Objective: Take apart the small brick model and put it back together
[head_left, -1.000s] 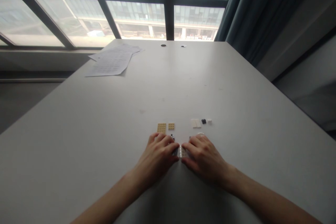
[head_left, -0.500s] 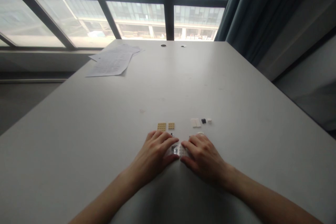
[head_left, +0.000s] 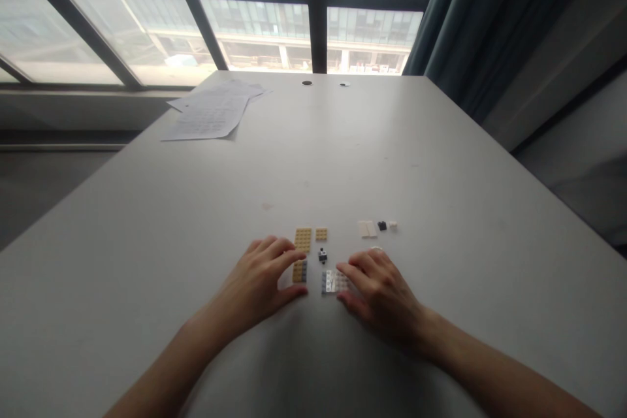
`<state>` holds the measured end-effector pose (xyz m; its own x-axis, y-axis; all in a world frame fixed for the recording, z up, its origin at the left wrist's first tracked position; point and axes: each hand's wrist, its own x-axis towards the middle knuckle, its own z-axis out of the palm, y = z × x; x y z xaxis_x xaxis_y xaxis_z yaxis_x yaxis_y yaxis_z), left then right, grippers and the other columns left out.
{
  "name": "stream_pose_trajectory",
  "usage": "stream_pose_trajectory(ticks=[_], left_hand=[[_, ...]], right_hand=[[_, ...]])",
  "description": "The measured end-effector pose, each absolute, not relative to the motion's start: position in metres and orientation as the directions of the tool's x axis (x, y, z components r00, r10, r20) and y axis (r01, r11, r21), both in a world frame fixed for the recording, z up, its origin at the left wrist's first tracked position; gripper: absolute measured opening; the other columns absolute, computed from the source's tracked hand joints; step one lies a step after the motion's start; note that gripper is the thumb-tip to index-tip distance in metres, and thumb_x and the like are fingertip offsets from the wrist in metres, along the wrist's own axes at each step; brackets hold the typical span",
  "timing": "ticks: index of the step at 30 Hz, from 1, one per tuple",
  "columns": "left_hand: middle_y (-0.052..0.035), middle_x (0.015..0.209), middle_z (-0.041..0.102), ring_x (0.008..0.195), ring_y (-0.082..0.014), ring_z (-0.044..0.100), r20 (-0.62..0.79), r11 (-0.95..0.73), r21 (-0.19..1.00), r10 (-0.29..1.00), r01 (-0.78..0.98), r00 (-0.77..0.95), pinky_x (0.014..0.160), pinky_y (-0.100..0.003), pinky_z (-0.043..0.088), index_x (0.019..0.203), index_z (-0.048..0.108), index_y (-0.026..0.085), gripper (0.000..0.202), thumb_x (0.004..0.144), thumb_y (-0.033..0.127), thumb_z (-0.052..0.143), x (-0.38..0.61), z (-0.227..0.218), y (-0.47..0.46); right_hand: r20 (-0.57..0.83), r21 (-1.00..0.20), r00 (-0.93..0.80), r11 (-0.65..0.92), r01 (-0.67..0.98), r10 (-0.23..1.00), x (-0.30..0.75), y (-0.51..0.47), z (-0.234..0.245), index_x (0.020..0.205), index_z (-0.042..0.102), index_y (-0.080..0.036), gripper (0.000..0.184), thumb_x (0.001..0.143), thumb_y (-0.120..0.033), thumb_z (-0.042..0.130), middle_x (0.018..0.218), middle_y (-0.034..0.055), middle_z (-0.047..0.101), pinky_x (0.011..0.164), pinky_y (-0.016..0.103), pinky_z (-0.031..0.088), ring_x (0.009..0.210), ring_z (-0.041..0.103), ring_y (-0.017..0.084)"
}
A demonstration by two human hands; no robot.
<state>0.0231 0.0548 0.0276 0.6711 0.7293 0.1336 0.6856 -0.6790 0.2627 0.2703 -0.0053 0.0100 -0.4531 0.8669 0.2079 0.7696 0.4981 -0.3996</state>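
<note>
My left hand (head_left: 267, 273) is open beside a small tan and grey studded brick piece (head_left: 300, 272), its thumb and index finger spread to either side of it. My right hand (head_left: 375, 284) has thumb and fingers closed at the edges of a flat white, clear and grey brick plate (head_left: 329, 281), whose right part is partly hidden. Between the hands, a little farther off, is a small grey and black piece (head_left: 322, 255). Beyond my left fingertips lie a larger tan studded plate (head_left: 303, 239) and a smaller tan plate (head_left: 321, 234).
Past my right hand lie white flat tiles (head_left: 367, 229), a black piece (head_left: 382, 226) and a small white piece (head_left: 393, 225). Printed papers (head_left: 210, 114) rest at the far left of the white table (head_left: 313, 157). A dark curtain (head_left: 455, 32) hangs at right.
My left hand has moved left, away from the white and grey plate, to the tan and grey piece. The grey and black piece now shows fully. My right hand has barely moved.
</note>
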Motion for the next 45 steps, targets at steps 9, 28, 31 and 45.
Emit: stream_pose_trajectory(ticks=[9,28,31,45], left_hand=[[-0.0060,0.104,0.064,0.098,-0.0236,0.055,0.070,-0.670,0.241,0.734,0.702,0.676,0.087,-0.038,0.043,0.108,0.064,0.023,0.029,0.081,0.034,0.067,0.025,0.023,0.057],[-0.0032,0.095,0.063,0.091,-0.0219,0.056,0.058,-0.715,0.266,0.681,0.647,0.730,0.081,-0.035,0.045,0.097,0.063,0.023,0.019,0.079,0.026,0.068,0.042,0.022,0.043],[-0.0034,0.096,0.063,0.091,-0.0221,0.056,0.076,-0.721,0.261,0.679,0.642,0.730,0.081,-0.036,0.045,0.099,0.062,0.023,0.020,0.079,0.027,0.067,0.044,0.019,0.042],[-0.0036,0.097,0.063,0.092,-0.0226,0.056,0.083,-0.710,0.269,0.690,0.650,0.719,0.081,-0.037,0.045,0.098,0.061,0.023,0.018,0.081,0.026,0.066,0.046,0.016,0.042]], right_hand=[[0.281,-0.379,-0.461,0.539,0.752,0.842,0.270,-0.005,0.006,0.113,0.059,-0.016,0.029,0.086,-0.026,0.062,0.103,0.0090,0.061,0.092,0.043,0.039,0.095,0.050,0.025],[0.175,-0.383,-0.457,0.488,0.784,0.872,0.261,-0.002,0.007,0.106,0.061,-0.018,0.021,0.087,-0.028,0.060,0.101,0.0080,0.061,0.090,0.043,0.037,0.096,0.049,0.026],[0.163,-0.386,-0.460,0.485,0.784,0.873,0.260,-0.002,0.007,0.104,0.061,-0.018,0.018,0.088,-0.028,0.059,0.100,0.0076,0.061,0.090,0.042,0.037,0.096,0.049,0.025],[0.169,-0.389,-0.462,0.490,0.780,0.871,0.260,-0.001,0.006,0.104,0.061,-0.018,0.018,0.089,-0.028,0.058,0.099,0.0071,0.061,0.090,0.041,0.038,0.095,0.049,0.025]])
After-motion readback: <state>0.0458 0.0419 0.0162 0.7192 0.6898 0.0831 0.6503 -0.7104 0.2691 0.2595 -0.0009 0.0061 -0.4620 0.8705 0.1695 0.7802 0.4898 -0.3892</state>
